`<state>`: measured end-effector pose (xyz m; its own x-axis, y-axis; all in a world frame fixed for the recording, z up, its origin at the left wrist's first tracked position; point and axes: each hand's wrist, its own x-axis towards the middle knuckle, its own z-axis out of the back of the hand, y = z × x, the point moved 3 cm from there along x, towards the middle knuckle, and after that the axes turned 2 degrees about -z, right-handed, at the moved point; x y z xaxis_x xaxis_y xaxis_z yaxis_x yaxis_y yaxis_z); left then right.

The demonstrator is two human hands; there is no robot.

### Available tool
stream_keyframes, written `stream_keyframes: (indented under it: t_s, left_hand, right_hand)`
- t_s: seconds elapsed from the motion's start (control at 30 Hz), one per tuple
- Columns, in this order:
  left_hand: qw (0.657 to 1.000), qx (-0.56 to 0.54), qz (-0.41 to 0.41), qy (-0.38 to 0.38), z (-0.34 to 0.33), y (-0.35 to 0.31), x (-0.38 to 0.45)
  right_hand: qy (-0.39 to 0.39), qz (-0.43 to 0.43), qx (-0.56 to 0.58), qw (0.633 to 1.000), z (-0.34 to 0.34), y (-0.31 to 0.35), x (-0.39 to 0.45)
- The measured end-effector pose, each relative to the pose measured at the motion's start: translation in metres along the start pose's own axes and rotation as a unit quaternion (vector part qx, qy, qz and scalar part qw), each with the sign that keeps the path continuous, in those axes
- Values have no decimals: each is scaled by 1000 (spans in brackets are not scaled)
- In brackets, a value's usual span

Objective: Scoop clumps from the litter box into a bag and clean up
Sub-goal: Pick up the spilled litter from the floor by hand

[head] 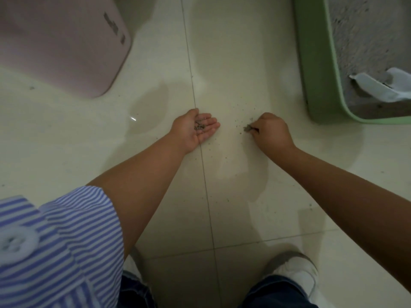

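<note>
— Finding one: where is the spilled litter?

— Two lots. A small grey clump (247,128) lies on the floor tile (244,63), right at the tips of the right hand (272,133), on their left side. Those fingers are curled down and pinched around it. A second lot of litter grains (200,125) sits in the left hand (195,129), which is palm up, fingers spread flat, gripping nothing.

— And the relation that matters?

— The cupped left palm lies directly left of the pinching fingertips, near but apart, across a tile joint (201,152). The clump has no clear long axis (too small to tell). The right hand is plainly the nearer one. I judge the next transfer runs leftward, fingertip to palm.

— Outward from there?

— Loose specks dot the tile around both hands. The green litter box (315,63) stands beyond and right of the right fingers, a white scoop (378,87) resting inside. No bag visible. A pink bin (62,45) stands far left.
</note>
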<state>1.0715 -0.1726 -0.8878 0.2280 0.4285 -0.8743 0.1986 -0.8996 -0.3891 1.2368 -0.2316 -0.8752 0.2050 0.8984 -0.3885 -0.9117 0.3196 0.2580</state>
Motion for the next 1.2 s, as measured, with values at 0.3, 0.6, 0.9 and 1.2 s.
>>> stream_keyframes:
  t_s: [0.3,0.6,0.9,1.2]
  left_hand:
    - [1000,-13,14,15,3,-1,4]
    - [998,4,59,36,3,-6,0]
    - [998,56,34,25,7,-3,4]
    - [999,39,23,11,8,-3,4]
  right_hand:
    - [47,-18,-78,996,13,16,10]
    - [54,-98,356,928,30,55,15]
    - [58,-12,178,982,32,42,8]
    - [-35,19,71,997,19,5,26]
